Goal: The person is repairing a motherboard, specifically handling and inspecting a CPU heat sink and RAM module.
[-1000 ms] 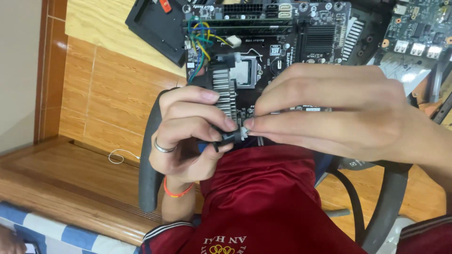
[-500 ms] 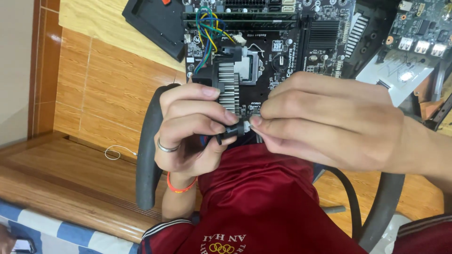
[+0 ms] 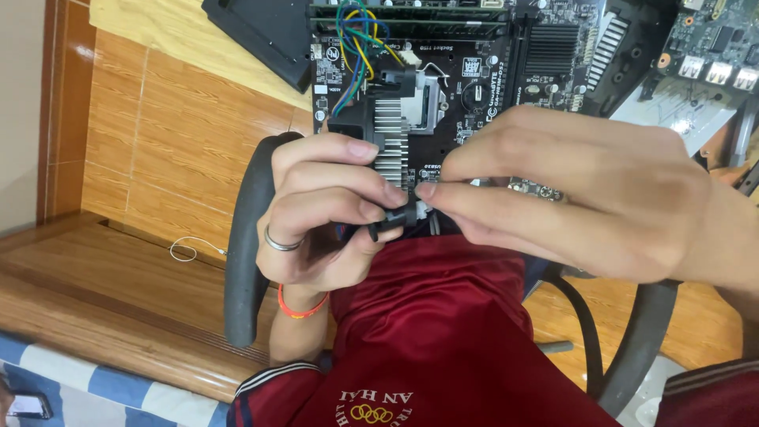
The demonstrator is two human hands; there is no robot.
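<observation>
Wooden bench (image 3: pixel 142 285) is carrying the motherboard (image 3: pixel 474 71), our landmark. Just below its near edge, we're pinching a small black connector (image 3: pixel 395 217): left hand (image 3: pixel 316 213) curling closed round it, right hand (image 3: pixel 569 194) fingertips gripping its white end. Heatsink (image 3: pixel 389 134) w/ coloured wires (image 3: pixel 356 39) already sitting on board; connector not seated yet, prob. No containers showing.

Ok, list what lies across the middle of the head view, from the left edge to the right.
Wooden ledge → wire loop → black chair arm → left hand → small black part pinched between both hands → right hand.
</observation>
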